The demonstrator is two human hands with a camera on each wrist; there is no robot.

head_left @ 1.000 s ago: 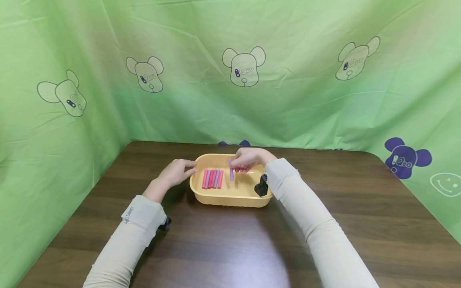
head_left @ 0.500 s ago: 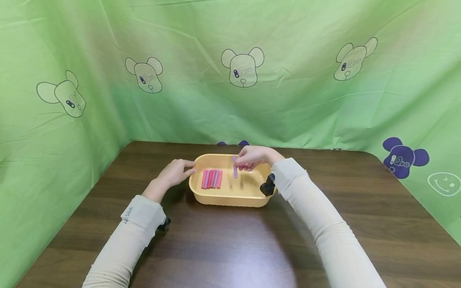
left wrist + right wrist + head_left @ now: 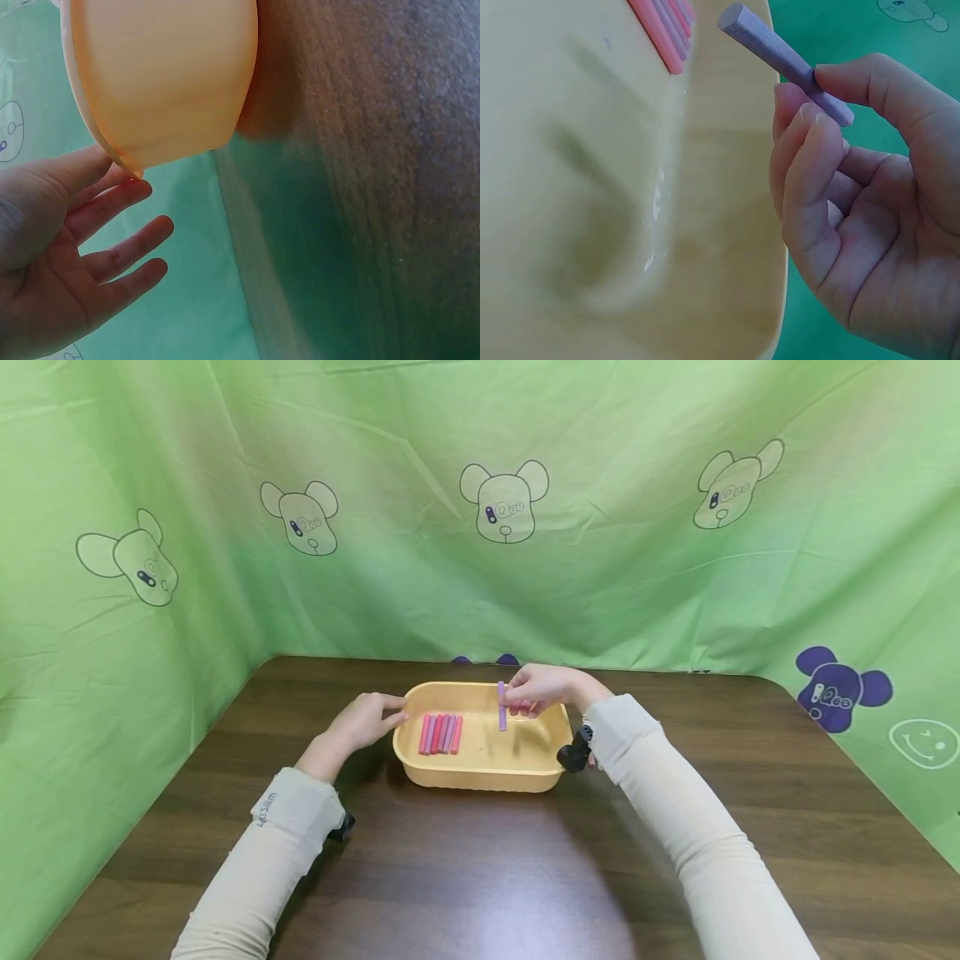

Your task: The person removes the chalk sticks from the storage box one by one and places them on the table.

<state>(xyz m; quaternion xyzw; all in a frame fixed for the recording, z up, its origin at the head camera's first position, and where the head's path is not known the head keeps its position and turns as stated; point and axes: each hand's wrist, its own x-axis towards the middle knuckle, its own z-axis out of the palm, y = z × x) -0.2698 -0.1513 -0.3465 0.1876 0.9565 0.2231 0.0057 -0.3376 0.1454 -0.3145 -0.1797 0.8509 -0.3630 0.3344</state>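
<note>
My right hand (image 3: 536, 692) pinches a purple chalk stick (image 3: 502, 708) between thumb and fingertips, above the right half of a yellow plastic basin (image 3: 480, 780). In the right wrist view the purple chalk stick (image 3: 772, 49) slants, clear of the basin floor, with its far end free. Side by side on the basin's left floor lie several pink and purple chalk sticks (image 3: 441, 734). At the basin's left end my left hand (image 3: 362, 720) holds the rim. The left wrist view has its thumb and forefinger pinching the rim (image 3: 94, 124), the other fingers spread.
The basin stands on a dark brown wooden table (image 3: 450, 868). Behind it hangs a green curtain (image 3: 600, 585) with bear prints. A black wrist camera (image 3: 575, 752) is close to the basin's right end. A small pinkish bit beside it is mostly hidden.
My right hand has moved right with the purple chalk stick, away from the row of chalk. The left hand stays at the rim.
</note>
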